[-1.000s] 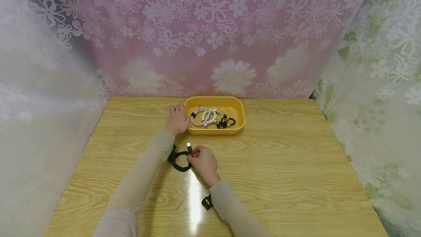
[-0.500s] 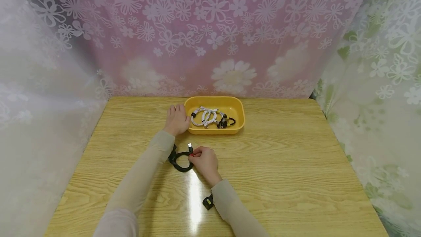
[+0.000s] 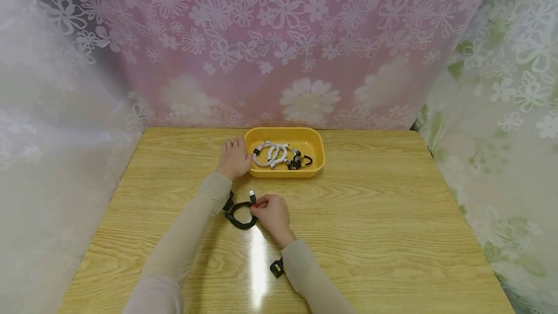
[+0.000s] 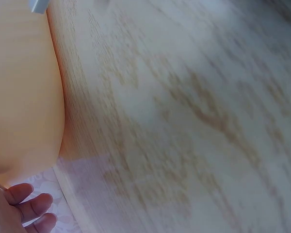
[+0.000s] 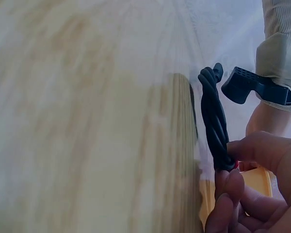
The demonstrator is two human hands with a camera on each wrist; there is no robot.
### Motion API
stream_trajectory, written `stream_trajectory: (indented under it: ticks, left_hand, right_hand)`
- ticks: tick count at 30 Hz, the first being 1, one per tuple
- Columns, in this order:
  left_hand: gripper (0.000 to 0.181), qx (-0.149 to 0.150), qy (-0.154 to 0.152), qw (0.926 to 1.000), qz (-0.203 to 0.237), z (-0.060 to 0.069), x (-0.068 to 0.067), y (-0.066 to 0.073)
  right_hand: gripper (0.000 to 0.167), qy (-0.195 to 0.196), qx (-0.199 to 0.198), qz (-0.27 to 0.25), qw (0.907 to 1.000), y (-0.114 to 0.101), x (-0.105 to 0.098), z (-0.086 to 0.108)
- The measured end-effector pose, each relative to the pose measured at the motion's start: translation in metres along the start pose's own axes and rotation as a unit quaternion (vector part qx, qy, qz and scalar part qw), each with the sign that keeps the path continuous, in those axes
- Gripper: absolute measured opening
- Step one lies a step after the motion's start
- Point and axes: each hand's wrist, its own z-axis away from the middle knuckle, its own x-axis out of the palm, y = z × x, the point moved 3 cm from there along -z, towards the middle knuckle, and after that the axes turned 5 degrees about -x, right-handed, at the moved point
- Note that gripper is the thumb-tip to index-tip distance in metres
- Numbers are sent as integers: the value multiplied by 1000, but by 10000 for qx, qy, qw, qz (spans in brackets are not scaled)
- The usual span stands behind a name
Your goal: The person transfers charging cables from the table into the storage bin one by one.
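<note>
My right hand (image 3: pixel 272 214) pinches a coiled black USB cable (image 3: pixel 242 227) at a red tie, between thumb and fingers. Its silver plug (image 3: pixel 252 194) points away from me in the head view. Seen from the right wrist, the twisted cable (image 5: pixel 213 116) stands edge-on, apparently above the table. My left hand (image 3: pixel 234 159) rests against the left end of a yellow plastic box (image 3: pixel 285 174), fingers loosely bent. From the left wrist, the box wall (image 4: pixel 24 97) fills the left side and several fingertips (image 4: pixel 35 206) show below it.
Coiled white cables (image 3: pixel 276 154) and a small black cable (image 3: pixel 296 163) lie in the box. The wooden table (image 3: pixel 370 217) reaches back to a pink flowered curtain (image 3: pixel 261 62), with pale curtains at both sides. A black wrist device (image 3: pixel 277 268) sits by the right sleeve.
My right hand and the black cable have shifted very slightly to the right and toward me. The left hand and the box stay in place.
</note>
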Motion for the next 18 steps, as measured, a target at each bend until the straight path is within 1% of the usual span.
stream_trajectory:
  ticks: [14, 18]
  left_hand:
    - [26, 55, 78, 10000, 25, 1, -1, 0]
    - [26, 72, 91, 9999, 24, 0, -1, 0]
  right_hand:
    - [12, 16, 130, -251, 9996, -1, -9, 2]
    - [12, 3, 100, -349, 9993, -2, -13, 3]
